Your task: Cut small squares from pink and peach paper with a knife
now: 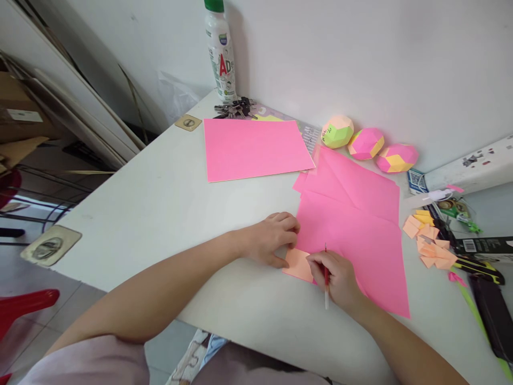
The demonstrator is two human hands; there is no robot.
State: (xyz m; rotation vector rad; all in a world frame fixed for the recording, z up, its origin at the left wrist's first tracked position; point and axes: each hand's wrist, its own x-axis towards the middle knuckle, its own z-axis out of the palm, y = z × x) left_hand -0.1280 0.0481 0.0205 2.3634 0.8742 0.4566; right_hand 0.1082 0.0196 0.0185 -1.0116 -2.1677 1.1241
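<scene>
A small peach paper square (298,264) lies over the near-left edge of a large pink paper sheet (344,224). My left hand (272,238) is curled at its upper left corner, thumb and fingertips pressed on its edge. Around a thin pen refill (326,280), red above and clear below, the fingers of my right hand (334,275) are closed. The refill's narrow tip points away from me. My right thumb and index fingertip also touch the right side of the square, hiding that edge.
A stack of pink paper (256,149) lies farther back. Three folded paper balls (366,143) line the wall, beside keys (236,108) and a white bottle (222,53). Folded peach pieces (435,248), a utility knife (481,267) and a black case (492,315) are at right.
</scene>
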